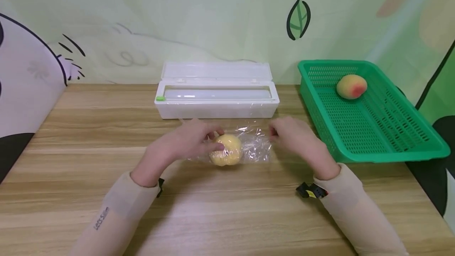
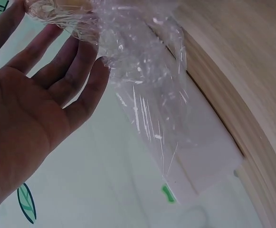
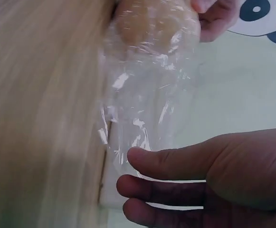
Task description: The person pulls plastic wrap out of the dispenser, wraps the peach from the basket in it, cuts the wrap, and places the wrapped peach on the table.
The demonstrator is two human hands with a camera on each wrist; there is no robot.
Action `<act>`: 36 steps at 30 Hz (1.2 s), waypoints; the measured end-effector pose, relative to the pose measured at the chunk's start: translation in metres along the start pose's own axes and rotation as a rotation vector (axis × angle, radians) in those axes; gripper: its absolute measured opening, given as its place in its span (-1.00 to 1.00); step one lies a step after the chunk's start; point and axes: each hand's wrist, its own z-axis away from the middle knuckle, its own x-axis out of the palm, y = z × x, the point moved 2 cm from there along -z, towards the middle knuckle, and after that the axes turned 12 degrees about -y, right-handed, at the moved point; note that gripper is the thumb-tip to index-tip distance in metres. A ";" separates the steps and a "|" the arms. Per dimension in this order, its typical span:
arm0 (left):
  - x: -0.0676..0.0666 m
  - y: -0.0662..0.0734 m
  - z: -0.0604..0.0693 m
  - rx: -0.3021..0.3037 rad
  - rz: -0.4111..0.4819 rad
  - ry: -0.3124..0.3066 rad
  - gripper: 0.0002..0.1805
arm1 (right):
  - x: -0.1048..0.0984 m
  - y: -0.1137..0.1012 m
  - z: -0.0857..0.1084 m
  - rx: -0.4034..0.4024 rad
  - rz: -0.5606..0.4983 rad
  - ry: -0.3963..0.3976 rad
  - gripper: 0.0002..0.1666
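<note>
A round yellow fruit (image 1: 231,154) lies on the wooden table inside clear plastic film (image 1: 257,147). The left hand (image 1: 190,139) holds the fruit from its left, the thumb on its front and fingers behind. In the left wrist view the palm of this hand (image 2: 38,104) faces the camera, with crinkled film (image 2: 138,61) beside the fingertips. To the right, the right hand (image 1: 293,135) pinches the film's loose end. The right wrist view shows this hand (image 3: 204,175) with its thumb and forefinger at the end of the film (image 3: 142,104), which stretches from the fruit (image 3: 138,23).
A white film dispenser (image 1: 217,110) with its lid up stands behind the hands, a green slider (image 1: 160,98) at its left end. At the right, a green basket (image 1: 391,157) holds a yellow and red fruit (image 1: 351,87). A printed cloth (image 1: 213,19) hangs behind the table.
</note>
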 end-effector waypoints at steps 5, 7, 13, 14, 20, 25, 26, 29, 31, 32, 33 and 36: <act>-0.001 -0.002 0.001 -0.004 -0.042 0.030 -0.56 | 0.004 0.008 -0.005 0.019 -0.028 -0.030 -0.84; -0.001 -0.002 0.001 -0.003 -0.068 0.038 -0.55 | 0.005 0.011 -0.005 0.013 -0.028 -0.038 -0.85; 0.000 -0.006 -0.002 0.018 -0.061 0.051 -0.56 | 0.001 0.012 -0.001 0.018 -0.014 0.057 -0.91; 0.000 -0.007 -0.003 0.020 -0.044 0.060 -0.56 | -0.001 0.009 -0.001 0.007 -0.030 0.093 -0.93; 0.001 -0.010 -0.004 0.026 0.012 0.126 -0.71 | -0.008 -0.028 0.002 -0.286 -0.116 0.295 -0.87; 0.001 -0.010 -0.005 0.015 -0.061 0.156 -0.79 | 0.000 -0.053 0.005 -0.539 -0.033 0.295 -0.53; 0.001 -0.010 -0.005 0.010 -0.078 0.157 -0.77 | 0.002 -0.057 0.004 -0.555 -0.017 0.283 -0.46; 0.001 -0.010 -0.006 -0.004 -0.119 0.154 -0.61 | 0.009 -0.062 0.001 -0.540 0.013 0.250 -0.33; 0.002 -0.010 -0.006 -0.019 -0.147 0.151 -0.49 | 0.013 -0.063 -0.002 -0.520 0.022 0.241 -0.32; 0.002 -0.010 -0.006 -0.022 -0.161 0.154 -0.43 | 0.014 -0.062 -0.004 -0.514 0.022 0.245 -0.32; 0.002 -0.010 -0.006 -0.025 -0.173 0.158 -0.38 | 0.015 -0.062 -0.006 -0.507 0.021 0.250 -0.32; 0.003 -0.010 -0.007 -0.046 -0.207 0.159 -0.32 | 0.017 -0.060 -0.011 -0.501 0.012 0.273 -0.35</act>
